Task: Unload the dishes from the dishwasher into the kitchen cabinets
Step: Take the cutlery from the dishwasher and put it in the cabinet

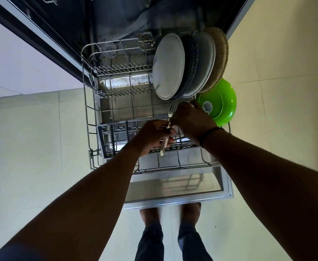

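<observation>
Two hands over the lower rack point(87, 117): left hand point(152, 136) clamps a fork point(168, 129); right hand point(192, 119) reaches at one o'clock, grip unclear. Risk: knocking the upright plates point(168, 66) or green bowl point(220, 102).

Both forearms extend forward and downward from the lower corners of the view and converge near its centre. The left hand point(154, 136) is turned palm inward, its fingers point(168, 131) curled round a fork point(168, 129) at mid-handle. The right hand point(191, 121) lies just beyond and to the right of the left, back upward, fingers bent downward at the fork's upper end; their contact is hidden. A dark band point(210, 135) encircles the right wrist. Both feet stand below.
</observation>
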